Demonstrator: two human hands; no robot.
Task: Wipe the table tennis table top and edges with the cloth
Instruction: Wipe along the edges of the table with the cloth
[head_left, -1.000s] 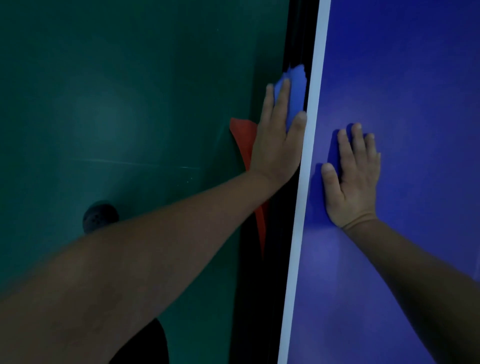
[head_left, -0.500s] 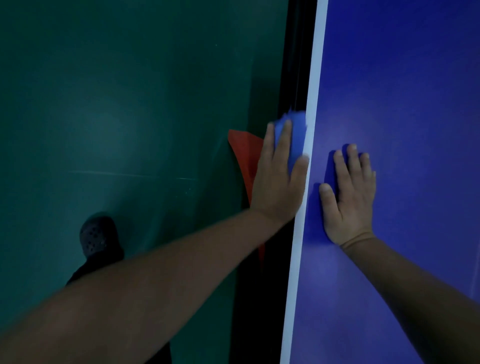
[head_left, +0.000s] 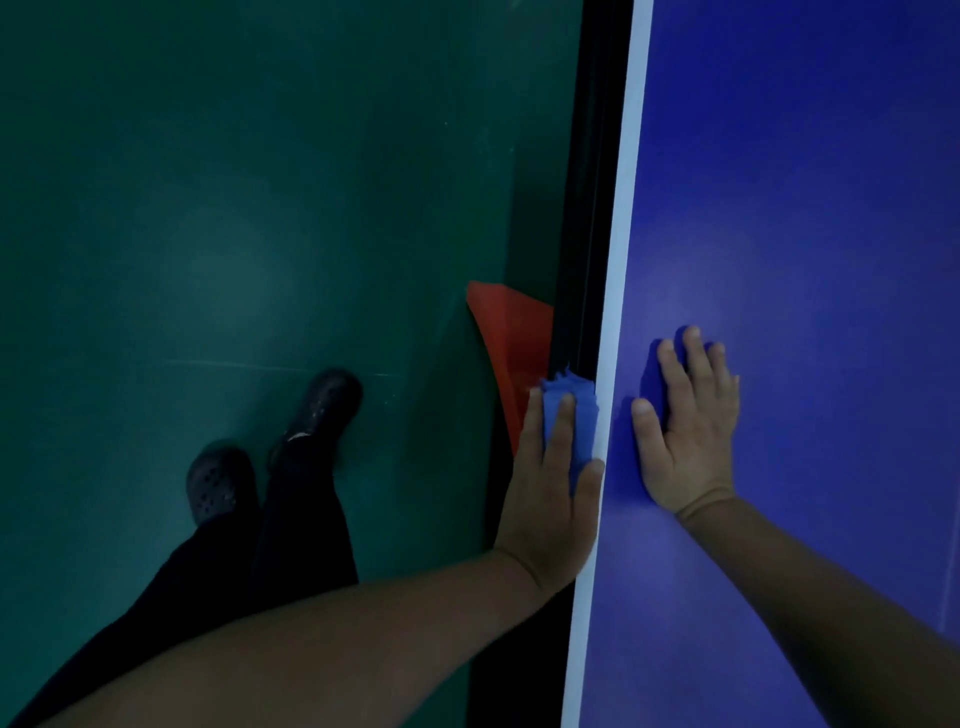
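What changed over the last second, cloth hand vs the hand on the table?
The left hand slid the blue cloth along the table's side edge toward the person, past the red sheet on the floor. The camera tilted, bringing both black shoes into view. The right hand stayed flat on the blue table top, and the left hand's grip on the cloth is unchanged.

Sports hall — green floor (head_left: 218, 208), table (head_left: 805, 208)
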